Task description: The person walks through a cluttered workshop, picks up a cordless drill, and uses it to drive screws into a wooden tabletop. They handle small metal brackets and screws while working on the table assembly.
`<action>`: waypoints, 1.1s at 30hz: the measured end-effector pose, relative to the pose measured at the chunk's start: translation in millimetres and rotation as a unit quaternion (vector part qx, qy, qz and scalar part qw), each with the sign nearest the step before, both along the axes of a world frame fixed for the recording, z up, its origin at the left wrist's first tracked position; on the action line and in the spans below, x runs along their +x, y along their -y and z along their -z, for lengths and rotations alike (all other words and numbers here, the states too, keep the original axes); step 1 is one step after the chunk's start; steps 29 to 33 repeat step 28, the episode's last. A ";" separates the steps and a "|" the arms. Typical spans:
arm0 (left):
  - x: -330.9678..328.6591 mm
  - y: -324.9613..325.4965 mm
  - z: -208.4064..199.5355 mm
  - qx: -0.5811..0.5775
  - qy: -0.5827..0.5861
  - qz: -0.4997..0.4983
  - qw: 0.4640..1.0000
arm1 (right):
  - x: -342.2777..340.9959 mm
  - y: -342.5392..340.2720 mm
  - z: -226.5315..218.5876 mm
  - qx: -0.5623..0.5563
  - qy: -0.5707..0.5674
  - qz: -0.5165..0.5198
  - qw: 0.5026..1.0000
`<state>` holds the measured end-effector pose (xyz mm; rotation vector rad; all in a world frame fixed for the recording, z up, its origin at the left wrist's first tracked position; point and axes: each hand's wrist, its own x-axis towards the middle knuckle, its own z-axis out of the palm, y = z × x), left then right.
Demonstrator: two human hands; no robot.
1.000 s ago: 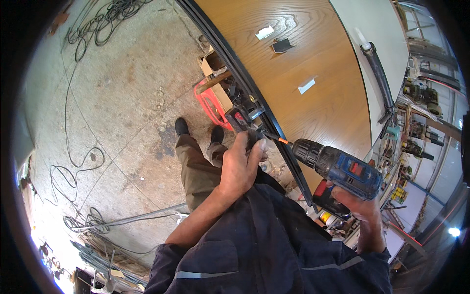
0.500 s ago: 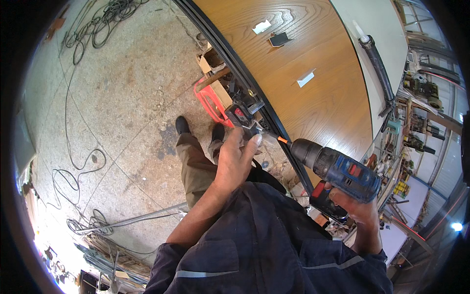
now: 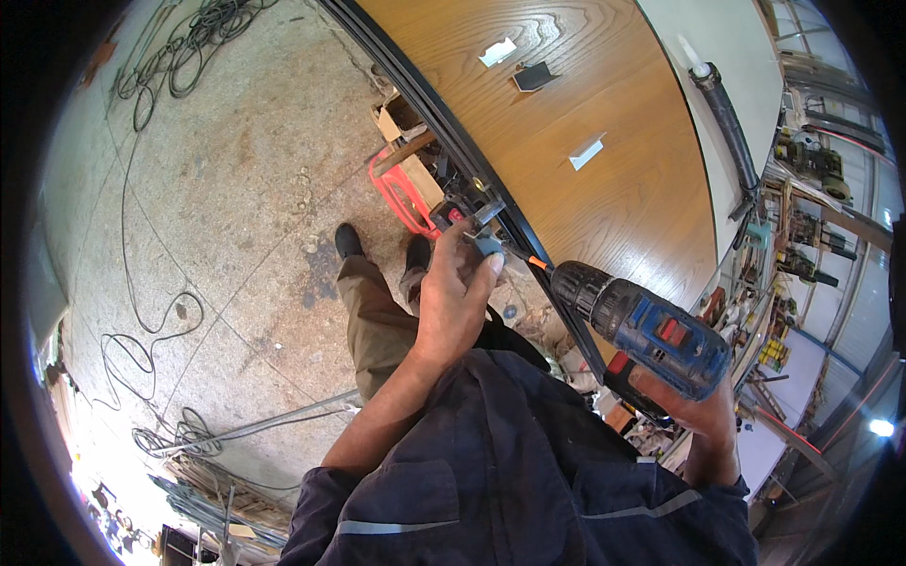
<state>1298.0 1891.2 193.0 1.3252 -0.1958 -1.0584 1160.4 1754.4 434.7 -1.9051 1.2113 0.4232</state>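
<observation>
My right hand (image 3: 696,407) is wrapped around the grip of a blue cordless drill (image 3: 665,330) with a black chuck. Its bit, with an orange band (image 3: 538,263), points left toward my left hand (image 3: 451,307). Between my left thumb and fingers sits a small grey-blue piece (image 3: 488,245) beside the black edge of the wood-grain panel (image 3: 642,212). The bit's tip comes close to this piece; whether they touch I cannot tell. A short metal bar (image 3: 489,211) lies just beyond my left fingertips.
Two small white bent pieces, one of them a bracket (image 3: 586,152), and a dark bracket (image 3: 534,77) lie on the panel. A black tube with a white nozzle (image 3: 727,123) lies farther right. Below the panel's left edge stands a red stool (image 3: 401,193) bearing boxes. Cables (image 3: 193,42) coil on the floor.
The drill has shifted slightly left and tilted a little. My left fingers have moved up around the small piece, nearer the metal bar. The whole view has shifted slightly.
</observation>
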 end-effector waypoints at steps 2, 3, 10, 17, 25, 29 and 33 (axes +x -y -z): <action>1.2 3.8 -3.3 -0.012 -0.011 -0.016 1.000 | 3.9 0.5 -0.5 -0.004 -0.001 -0.016 1.000; 3.2 4.7 -5.3 -0.013 -0.005 -0.009 1.000 | 9.4 1.0 -1.2 -0.004 -0.002 -0.026 1.000; 7.5 16.0 -5.8 -0.024 0.000 0.007 1.000 | 23.1 4.3 -6.8 -0.026 -0.009 -0.052 0.998; 11.5 19.3 -1.6 -0.014 -0.041 0.019 0.999 | 33.6 4.6 -7.6 -0.033 0.004 -0.082 0.996; 14.4 22.7 -2.2 -0.037 -0.079 -0.007 0.996 | 42.3 5.9 -13.6 -0.055 -0.010 -0.124 0.991; 16.1 22.1 1.3 -0.028 -0.073 0.010 0.997 | 45.1 5.6 -13.9 -0.039 -0.035 -0.100 0.994; 16.1 22.1 1.3 -0.028 -0.073 0.010 0.997 | 45.1 5.6 -13.9 -0.039 -0.035 -0.100 0.994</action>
